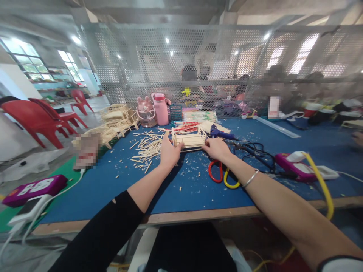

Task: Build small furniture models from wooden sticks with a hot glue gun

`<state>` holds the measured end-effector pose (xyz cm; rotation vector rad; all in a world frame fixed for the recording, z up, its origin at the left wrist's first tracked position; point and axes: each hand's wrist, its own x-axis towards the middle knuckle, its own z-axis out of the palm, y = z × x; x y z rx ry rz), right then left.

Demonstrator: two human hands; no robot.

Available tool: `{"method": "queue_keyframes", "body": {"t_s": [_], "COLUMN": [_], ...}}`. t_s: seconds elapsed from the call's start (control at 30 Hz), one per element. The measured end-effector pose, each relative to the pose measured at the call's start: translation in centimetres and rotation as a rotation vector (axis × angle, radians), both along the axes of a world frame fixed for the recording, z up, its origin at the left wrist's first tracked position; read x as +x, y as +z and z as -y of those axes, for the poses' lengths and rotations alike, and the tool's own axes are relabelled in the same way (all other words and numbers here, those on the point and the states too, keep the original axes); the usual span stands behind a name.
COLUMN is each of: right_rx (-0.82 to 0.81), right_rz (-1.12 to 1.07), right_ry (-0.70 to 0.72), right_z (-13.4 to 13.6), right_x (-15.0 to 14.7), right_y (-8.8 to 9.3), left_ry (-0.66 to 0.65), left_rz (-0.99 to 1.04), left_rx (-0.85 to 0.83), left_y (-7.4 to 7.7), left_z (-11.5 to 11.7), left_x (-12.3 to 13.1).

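Observation:
Between my two hands is a small wooden stick frame (190,140), shaped like a miniature bed or bench, just above or on the blue tabletop. My left hand (169,151) grips its left end, thumb along the front. At its right end, my right hand (217,148) holds the lower corner with the fingers pinched. Loose wooden sticks (147,147) lie scattered left of my left hand. A blue glue gun (219,133) rests behind my right hand. Red and yellow scissor handles (216,172) show beneath my right wrist; the blades are hidden.
Stacked stick frames (119,119) stand at the back left, beside a pink bottle (160,109) and a clear pink jug (146,113). Purple power strips (295,168) and cables lie right and left. A perforated metal screen (136,60) closes the back; people sit beyond it.

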<state>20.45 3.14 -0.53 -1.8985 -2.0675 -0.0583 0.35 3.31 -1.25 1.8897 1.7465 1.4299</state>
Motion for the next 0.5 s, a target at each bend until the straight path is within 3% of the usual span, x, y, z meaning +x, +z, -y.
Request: {"method": "queue_keyframes", "body": {"t_s": [0.5], "right_rx": [-0.016], "right_rz": [-0.023], "right_ry": [0.005], "right_z": [-0.1], "right_x": [0.1], "right_y": [0.1], "left_ry": [-0.086], "left_rz": [0.038], "left_rx": [-0.089], "left_y": [0.5], "left_z": [0.3], "left_x": [-1.0]}}
